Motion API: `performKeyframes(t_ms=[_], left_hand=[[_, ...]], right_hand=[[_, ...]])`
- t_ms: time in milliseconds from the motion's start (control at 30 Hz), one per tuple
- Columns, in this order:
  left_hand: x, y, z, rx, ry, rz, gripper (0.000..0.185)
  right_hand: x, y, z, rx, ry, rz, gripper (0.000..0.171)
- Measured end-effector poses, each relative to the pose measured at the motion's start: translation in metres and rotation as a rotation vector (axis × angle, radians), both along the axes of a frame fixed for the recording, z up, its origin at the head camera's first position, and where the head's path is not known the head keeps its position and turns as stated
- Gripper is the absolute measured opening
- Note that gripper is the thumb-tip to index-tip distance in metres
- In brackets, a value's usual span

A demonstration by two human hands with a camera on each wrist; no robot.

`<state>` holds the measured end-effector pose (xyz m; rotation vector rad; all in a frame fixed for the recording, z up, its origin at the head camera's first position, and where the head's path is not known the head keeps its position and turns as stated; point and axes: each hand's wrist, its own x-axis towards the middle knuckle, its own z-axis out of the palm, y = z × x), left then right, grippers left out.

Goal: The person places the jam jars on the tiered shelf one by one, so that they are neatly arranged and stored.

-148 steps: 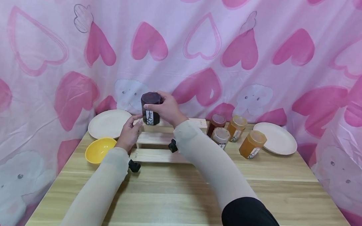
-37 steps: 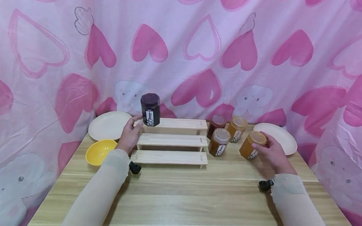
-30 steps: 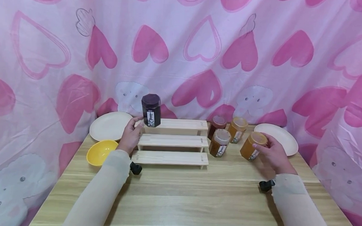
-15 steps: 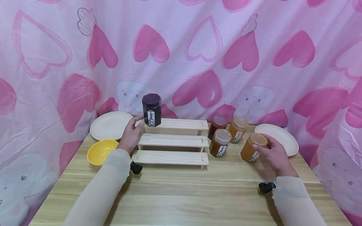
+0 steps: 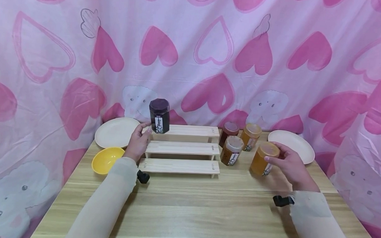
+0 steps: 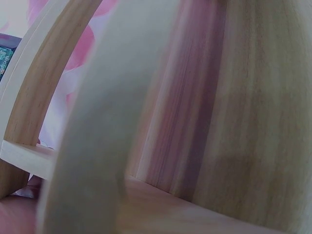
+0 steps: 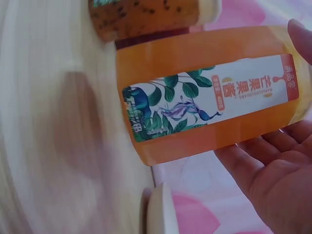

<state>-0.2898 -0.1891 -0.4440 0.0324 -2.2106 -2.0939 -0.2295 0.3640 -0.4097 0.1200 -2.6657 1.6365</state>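
A dark purple jar (image 5: pixel 159 115) stands on the top step of a three-step wooden rack (image 5: pixel 183 148). My left hand (image 5: pixel 138 142) grips the rack's left end, thumb up beside the dark jar. The left wrist view shows only the rack's wood (image 6: pixel 234 122) close up. My right hand (image 5: pixel 288 164) holds an orange jar (image 5: pixel 260 162) with a leafy label, tilted and just above the table to the right of the rack. In the right wrist view the orange jar (image 7: pixel 209 92) lies across the fingers of the right hand (image 7: pixel 278 170).
Three more jars (image 5: pixel 231 150) (image 5: pixel 229 129) (image 5: pixel 249 135) stand close together right of the rack. A cream plate (image 5: pixel 114 132) and yellow bowl (image 5: pixel 105 159) sit at the left, another plate (image 5: pixel 295 145) at the back right. A pink heart curtain surrounds the wooden table (image 5: pixel 187 210).
My right hand has left the dark jar on the top step, taken the orange jar and now drawn it a little left and nearer. The left hand has stayed on the rack.
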Motion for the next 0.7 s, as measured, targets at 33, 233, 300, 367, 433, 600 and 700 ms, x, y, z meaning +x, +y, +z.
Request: performKeyframes(t_ms=[33, 233, 300, 367, 433, 600, 700], left_hand=[[0.003, 0.001, 0.004, 0.002, -0.005, -0.004, 0.043], [0.013, 0.004, 0.017, -0.01, -0.022, -0.012, 0.043], [0.012, 0.004, 0.017, -0.01, -0.026, -0.014, 0.044], [0.011, 0.003, 0.017, -0.009, -0.027, -0.014, 0.043], [0.011, 0.003, 0.017, -0.013, -0.024, -0.013, 0.044], [0.012, 0.003, 0.019, -0.011, -0.016, -0.011, 0.044], [0.013, 0.003, 0.019, -0.002, -0.014, -0.015, 0.043]], right_hand=[[0.001, -0.002, 0.001, -0.008, 0.012, 0.018, 0.07], [0.007, -0.015, 0.01, -0.077, 0.077, 0.112, 0.063], [0.01, -0.02, 0.015, -0.076, 0.079, 0.134, 0.062], [0.013, -0.025, 0.019, -0.074, 0.077, 0.152, 0.061], [0.015, -0.03, 0.023, -0.072, 0.076, 0.17, 0.06], [0.019, -0.044, 0.029, -0.109, 0.102, 0.224, 0.056], [0.019, -0.052, 0.032, -0.125, 0.119, 0.253, 0.056]])
